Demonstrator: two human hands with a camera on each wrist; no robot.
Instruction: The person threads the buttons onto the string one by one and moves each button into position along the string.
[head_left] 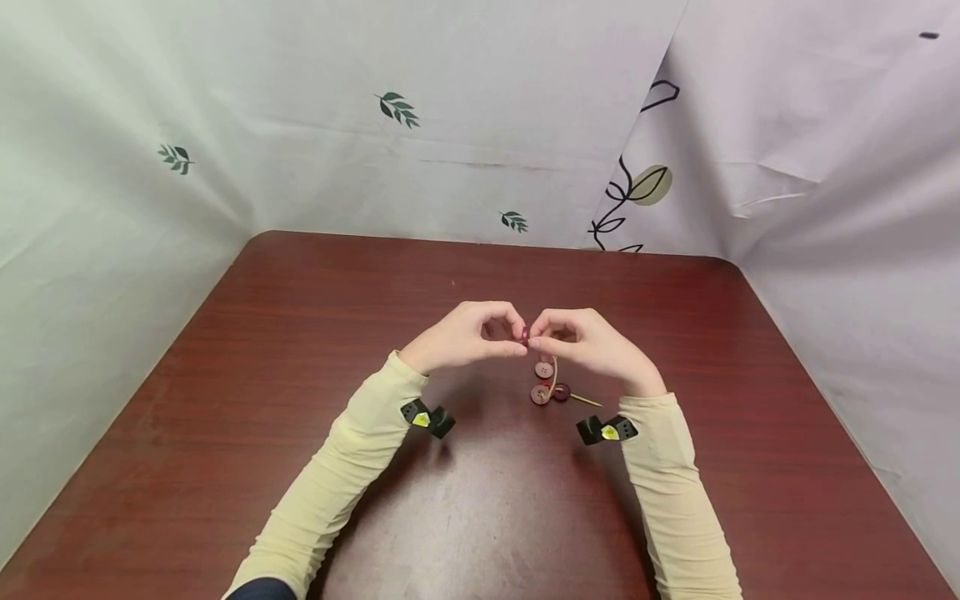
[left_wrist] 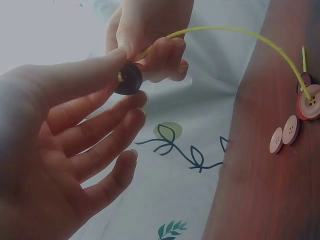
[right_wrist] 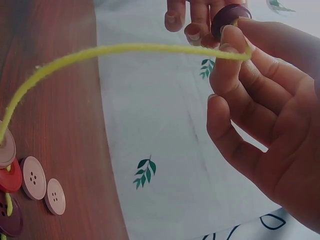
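Between thumb and forefinger my left hand (head_left: 472,337) pinches a dark red button (left_wrist: 129,79), held up above the table. My right hand (head_left: 592,343) meets it from the other side and pinches the yellow cord (right_wrist: 165,48) close behind that button. A bit of cord shows at the button's hole in the left wrist view. From the right fingers the cord arcs down to buttons threaded on it: a pink one (left_wrist: 311,101), a red one (right_wrist: 10,180) and a dark one (head_left: 561,392). The cord's tail (head_left: 587,400) lies on the table.
Two loose pink buttons (right_wrist: 34,177) lie on the brown wooden table (head_left: 337,283) beside the threaded ones. A white cloth (head_left: 315,125) with leaf prints hangs behind the table and along its sides. Each sleeve carries a small black wrist camera (head_left: 441,422).
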